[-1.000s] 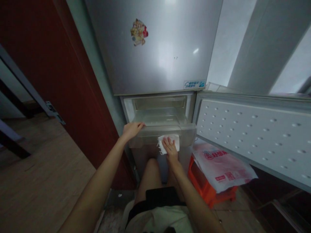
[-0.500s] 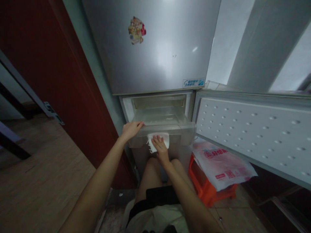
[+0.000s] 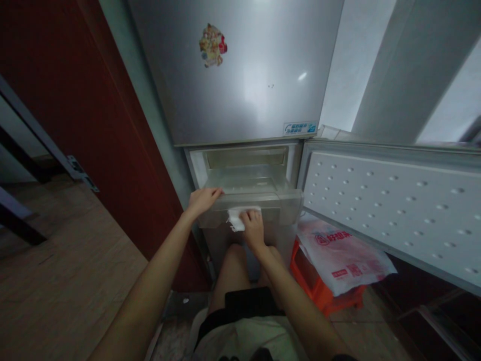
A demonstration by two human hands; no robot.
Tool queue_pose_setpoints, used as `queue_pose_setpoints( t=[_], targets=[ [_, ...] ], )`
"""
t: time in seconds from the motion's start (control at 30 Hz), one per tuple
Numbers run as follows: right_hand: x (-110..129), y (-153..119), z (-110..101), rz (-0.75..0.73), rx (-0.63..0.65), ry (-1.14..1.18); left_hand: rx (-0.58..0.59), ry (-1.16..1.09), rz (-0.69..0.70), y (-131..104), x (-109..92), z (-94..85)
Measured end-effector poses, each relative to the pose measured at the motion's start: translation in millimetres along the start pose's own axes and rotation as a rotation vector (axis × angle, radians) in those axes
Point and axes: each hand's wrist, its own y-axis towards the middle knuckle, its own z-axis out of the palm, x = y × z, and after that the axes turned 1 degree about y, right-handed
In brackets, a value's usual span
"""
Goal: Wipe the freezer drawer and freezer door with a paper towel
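Observation:
A clear plastic freezer drawer (image 3: 289, 205) is pulled partway out of the lower part of a silver fridge (image 3: 240, 100). My left hand (image 3: 203, 200) is closed over the top edge of the drawer front at its left end. Against the middle of the drawer front lies a white cloth (image 3: 236, 219) with a frayed left edge. My right hand (image 3: 253, 228) has its fingers curled on the right part of this cloth, gripping it against the drawer. The fingertips are partly hidden by the hand itself.
The lower fridge door (image 3: 391, 200) stands wide open on the right. Beneath it, an orange stool (image 3: 319, 296) bears a white and red plastic bag (image 3: 349, 255). A dark red wooden door (image 3: 124, 150) stands at the left. My knees are close below the drawer.
My right hand has gone from lying flat on the cloth with fingers stretched out to curled fingers, slightly farther right. The cloth is bunched under them. My left hand stays on the drawer edge.

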Motion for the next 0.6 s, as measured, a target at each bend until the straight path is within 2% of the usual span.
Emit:
queue_pose_setpoints(
  t=[0.1, 0.27, 0.6],
  targets=[
    [7, 6, -8, 0.044, 0.079, -0.074, 0.001, -0.004, -0.002, 0, 0, -0.5],
    [9, 6, -8, 0.055, 0.103, -0.109, 0.005, 0.004, -0.020, 0, 0, 0.6],
    [-24, -16, -12, 0.253, -0.035, -0.004, -0.015, -0.001, 0.014, -2, 0, -0.4]
  ],
)
